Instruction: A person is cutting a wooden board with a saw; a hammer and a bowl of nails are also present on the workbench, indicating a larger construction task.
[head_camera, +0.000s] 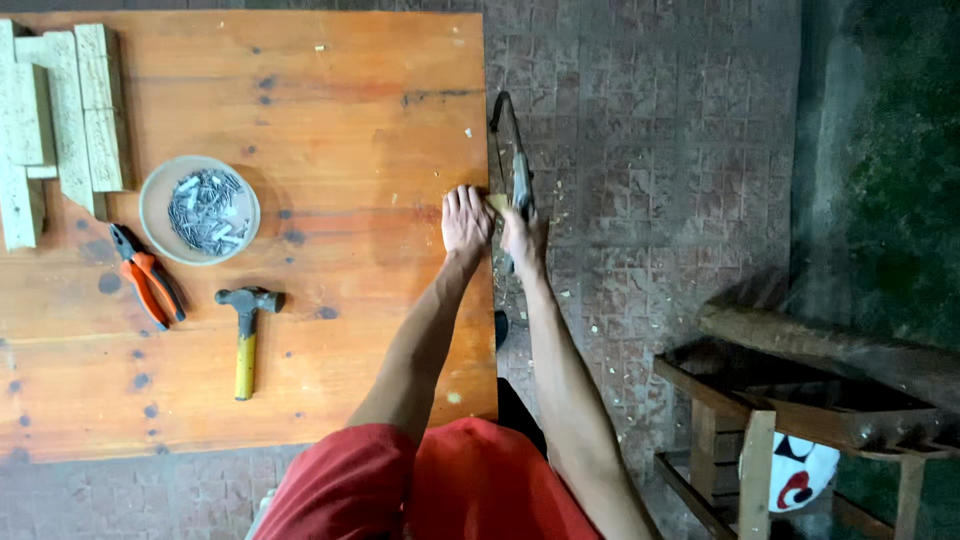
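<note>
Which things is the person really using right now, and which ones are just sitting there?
In use:
- left hand, pressed flat at the table edge
- right hand, gripping the hand saw
- small wood piece between the hands

Lying about:
- hammer with yellow handle
- orange pliers
- bowl of nails
- wooden blocks
- wooden rack on the floor

Free room and obstacles. The left hand (466, 220) lies flat at the right edge of the orange wooden board (330, 130). Ahead of and to the left of its fingers (463, 197), bare board extends open. Just right of the fingers, the right hand (523, 238) and a thin-framed metal saw (512, 150) block passage. Far left stand a round bowl of grey nails (199, 209), a yellow-handled hammer (246, 335), orange-handled pliers (146, 276) and pale wooden blocks (60, 120).
</note>
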